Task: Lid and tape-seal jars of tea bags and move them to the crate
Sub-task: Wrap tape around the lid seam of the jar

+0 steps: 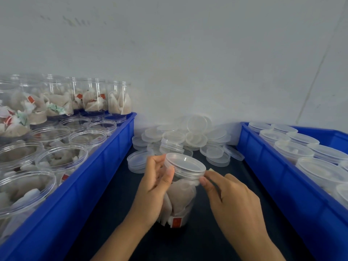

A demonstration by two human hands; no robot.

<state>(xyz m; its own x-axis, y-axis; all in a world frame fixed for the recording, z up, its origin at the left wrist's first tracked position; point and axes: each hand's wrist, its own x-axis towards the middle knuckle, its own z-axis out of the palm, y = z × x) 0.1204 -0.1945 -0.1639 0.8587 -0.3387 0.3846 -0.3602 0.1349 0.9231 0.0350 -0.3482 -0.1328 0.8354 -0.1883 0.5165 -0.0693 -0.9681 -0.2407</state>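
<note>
While the left hand (156, 178) grips the jar (180, 196), the right hand (231, 196) pinches its lid (185, 164).

A pale grey painted wall (188, 53), faintly scuffed near its upper left, fills the upper half of the view behind the work area. A thin vertical seam (318, 72) slants down the wall at far right. Below, a dark, matte black tabletop (216, 232) runs towards the wall's base, its surface showing as a narrowing strip in the foreground.
</note>
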